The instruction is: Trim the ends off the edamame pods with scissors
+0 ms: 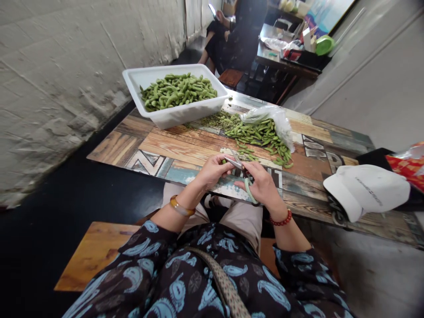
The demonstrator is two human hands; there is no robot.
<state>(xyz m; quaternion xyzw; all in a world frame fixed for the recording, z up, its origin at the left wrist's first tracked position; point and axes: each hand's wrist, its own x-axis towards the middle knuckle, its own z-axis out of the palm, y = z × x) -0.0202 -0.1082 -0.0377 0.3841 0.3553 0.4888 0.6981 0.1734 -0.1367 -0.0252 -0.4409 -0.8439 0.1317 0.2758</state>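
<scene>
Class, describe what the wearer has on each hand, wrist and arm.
Neither the left hand nor the right hand is gloved. The left wrist wears a smooth amber bangle, the right a red beaded bracelet. Dark sleeves carry light-blue paisley.

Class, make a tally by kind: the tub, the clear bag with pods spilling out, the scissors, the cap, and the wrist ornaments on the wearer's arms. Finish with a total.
White tub: 1
Clear bag: 1
Scissors: 1
White cap: 1
Wrist ornaments, amber bangle and red bead bracelet: 2
Total: 6

both hands close together, fingers bent, forearms angled inward
</scene>
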